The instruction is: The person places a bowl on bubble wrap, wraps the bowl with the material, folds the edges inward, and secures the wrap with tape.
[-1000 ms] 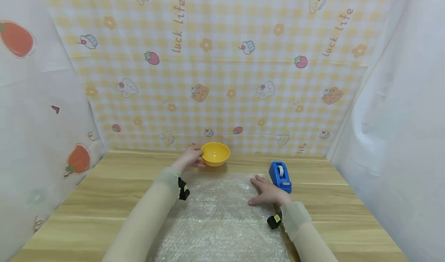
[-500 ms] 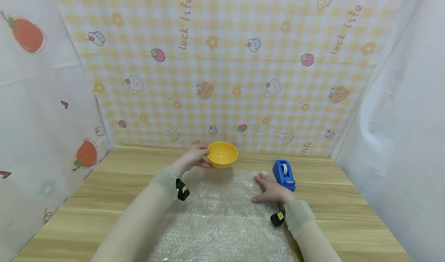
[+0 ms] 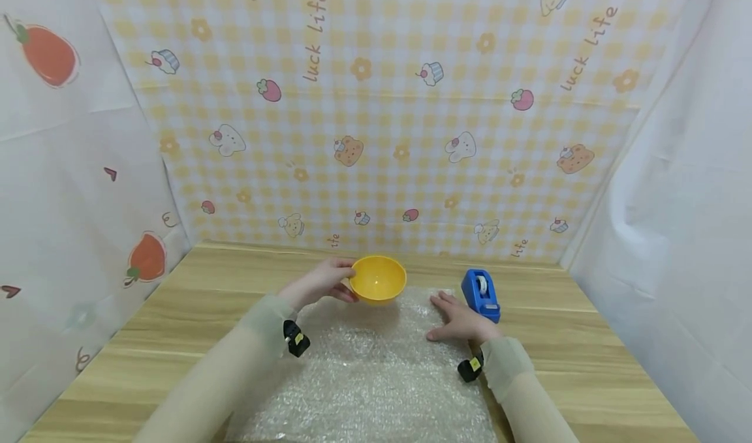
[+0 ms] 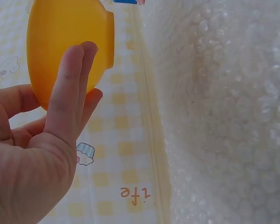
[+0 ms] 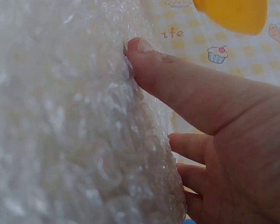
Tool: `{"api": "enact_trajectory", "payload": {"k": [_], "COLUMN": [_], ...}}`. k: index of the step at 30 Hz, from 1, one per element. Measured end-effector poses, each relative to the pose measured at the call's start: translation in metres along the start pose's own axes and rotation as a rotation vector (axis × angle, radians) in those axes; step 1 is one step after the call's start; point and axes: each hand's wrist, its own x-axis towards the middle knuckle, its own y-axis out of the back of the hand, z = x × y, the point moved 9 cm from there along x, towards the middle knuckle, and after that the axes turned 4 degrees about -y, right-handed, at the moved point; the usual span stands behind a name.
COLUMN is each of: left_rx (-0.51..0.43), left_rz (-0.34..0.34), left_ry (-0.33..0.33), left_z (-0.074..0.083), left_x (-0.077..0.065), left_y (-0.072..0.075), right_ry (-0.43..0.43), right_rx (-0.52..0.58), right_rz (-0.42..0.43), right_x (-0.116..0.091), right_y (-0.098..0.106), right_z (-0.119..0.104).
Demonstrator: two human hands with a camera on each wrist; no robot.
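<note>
A yellow bowl [image 3: 378,280] is held by its left rim in my left hand [image 3: 323,282], thumb at the edge and fingers against the outside. In the left wrist view the bowl [image 4: 67,28] appears side-on, its foot facing the bubble wrap [image 4: 224,93]. It hangs over the far part of the bubble wrap sheet [image 3: 364,384], which lies flat on the table. My right hand [image 3: 461,322] rests spread on the sheet's far right corner. Thumb and fingertips press the wrap [image 5: 74,116] in the right wrist view, and the bowl [image 5: 242,16] shows at its top.
A blue tape dispenser [image 3: 480,295] with a roll stands just right of the right hand. The wooden table [image 3: 564,338] ends at a checked cloth backdrop [image 3: 376,117]. White cloth walls [image 3: 76,234] close off both sides.
My left hand has brought the bowl rightward and then nearer, from by the backdrop to over the far part of the wrap. The right hand has stayed on the sheet. The head view shifted slightly.
</note>
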Motion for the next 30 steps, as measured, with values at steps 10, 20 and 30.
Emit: {"api": "enact_trajectory", "payload": {"k": [10, 20, 30], "left_rx": [0.039, 0.093, 0.118], "left_rz": [-0.056, -0.082, -0.093], "left_ry": [-0.006, 0.014, 0.022], "left_z": [-0.009, -0.018, -0.028], "left_x": [-0.021, -0.037, -0.038], "left_y": [-0.016, -0.027, -0.031], "right_ry": [-0.017, -0.012, -0.012], "right_rx": [-0.023, -0.002, -0.017], "right_rz": [0.007, 0.007, 0.009], "right_x": [0.003, 0.003, 0.003], "right_y": [0.000, -0.001, -0.001], "right_z": [0.006, 0.004, 0.004]}}
